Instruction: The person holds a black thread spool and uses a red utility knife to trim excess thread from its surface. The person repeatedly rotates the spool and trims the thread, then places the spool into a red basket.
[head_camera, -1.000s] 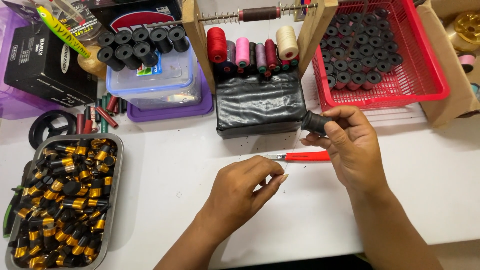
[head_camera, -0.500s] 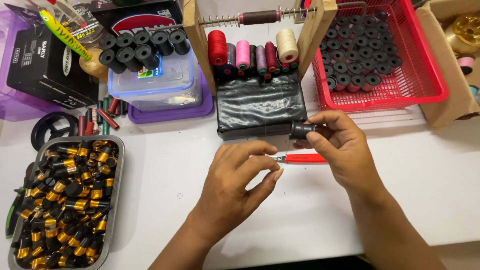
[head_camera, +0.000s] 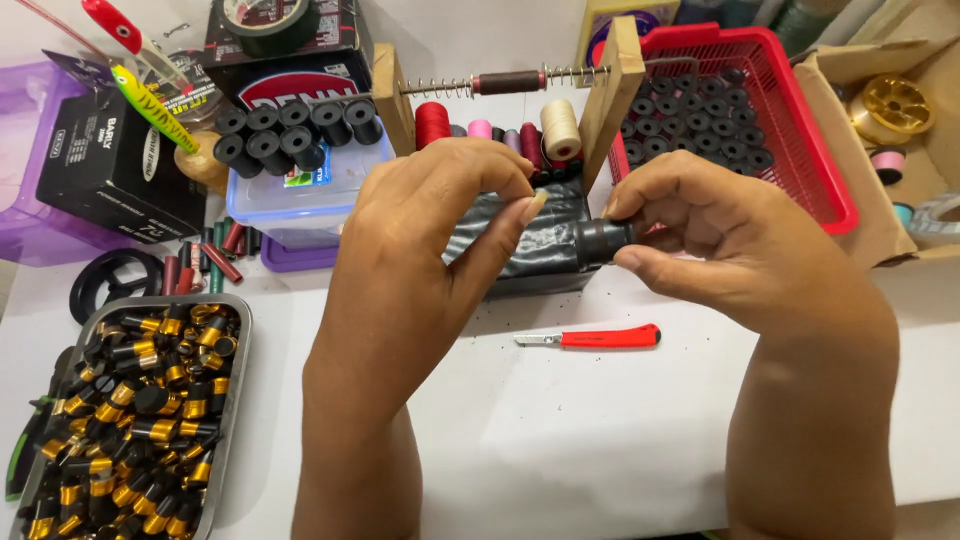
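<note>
A white worktable (head_camera: 600, 430) is crowded along its far edge with a wooden thread rack (head_camera: 610, 95), a red basket (head_camera: 800, 150) of black spools and a clear tub (head_camera: 300, 195) topped with more spools. Above the table, the right hand (head_camera: 730, 240) pinches a small black cylinder (head_camera: 603, 238) between thumb and fingertips, holding it level in front of a black bundle (head_camera: 530, 250). The left hand (head_camera: 420, 250) is raised just beside it, fingers curled and thumb stretched toward the cylinder, holding nothing that shows. A red-handled knife (head_camera: 600, 337) lies on the table below the hands. At the near left stands a metal tray (head_camera: 235, 400) heaped with black-and-gold parts.
</note>
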